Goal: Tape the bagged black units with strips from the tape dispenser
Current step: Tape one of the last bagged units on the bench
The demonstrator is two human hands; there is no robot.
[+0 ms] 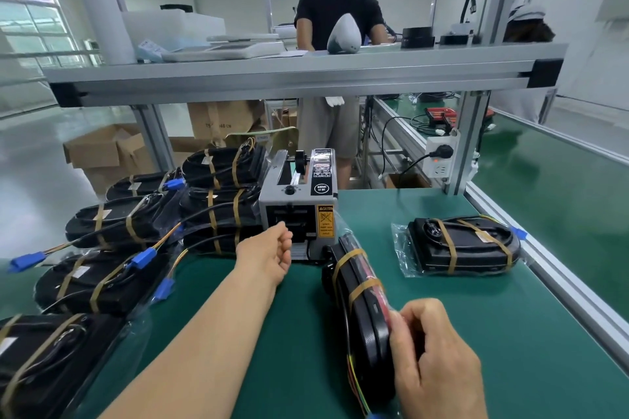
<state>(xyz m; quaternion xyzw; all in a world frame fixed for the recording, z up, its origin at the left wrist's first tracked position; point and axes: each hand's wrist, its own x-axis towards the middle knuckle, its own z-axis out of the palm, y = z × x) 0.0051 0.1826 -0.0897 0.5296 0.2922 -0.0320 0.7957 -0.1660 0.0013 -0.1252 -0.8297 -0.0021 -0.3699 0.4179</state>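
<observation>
Green surface, tape dispenser at 12 o'clock. Right grip holds the bagged unit by its near end; likely stiff, with slippery film. Left grip closure cannot be told.

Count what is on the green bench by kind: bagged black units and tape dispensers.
Left pile of bagged units: 7
Held bagged unit, gripped by the right hand: 1
Lone bagged unit on the right: 1
Tape dispenser: 1
Total: 10 (9 units, 1 dispenser)
</observation>
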